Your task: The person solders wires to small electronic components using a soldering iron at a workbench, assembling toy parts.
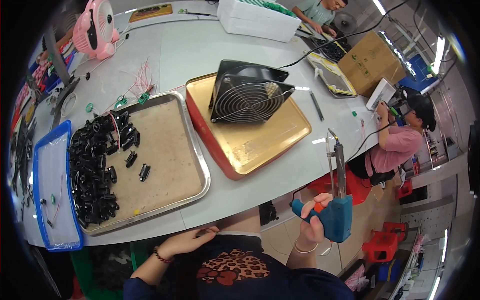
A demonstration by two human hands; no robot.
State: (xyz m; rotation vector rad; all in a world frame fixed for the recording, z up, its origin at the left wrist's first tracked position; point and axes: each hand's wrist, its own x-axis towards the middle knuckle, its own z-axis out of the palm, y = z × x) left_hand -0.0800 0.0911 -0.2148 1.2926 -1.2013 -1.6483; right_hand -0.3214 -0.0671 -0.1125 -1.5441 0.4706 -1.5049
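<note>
My right hand [314, 225] is wrapped round the grip of a blue soldering gun [340, 217], a finger by its orange-red trigger. Its metal barrel and thin feed tube point upward, past the table's front edge. My left hand [187, 242] is low in front of my body, just off the table edge, its fingers curled together; a dark spot shows between them, too small to name. Nearest to that hand is a metal tray [175, 135] with a heap of small black plastic parts [95, 170] along its left side; a few lie apart from the heap.
A black fan with a wire guard [250, 100] stands on a red-sided tin [280, 142]. Left of the metal tray is a blue-rimmed tray [75, 220]. Further back are a pink fan [95, 30] and a white foam box [255, 22]. A co-worker [400, 140] sits at the right; another works behind.
</note>
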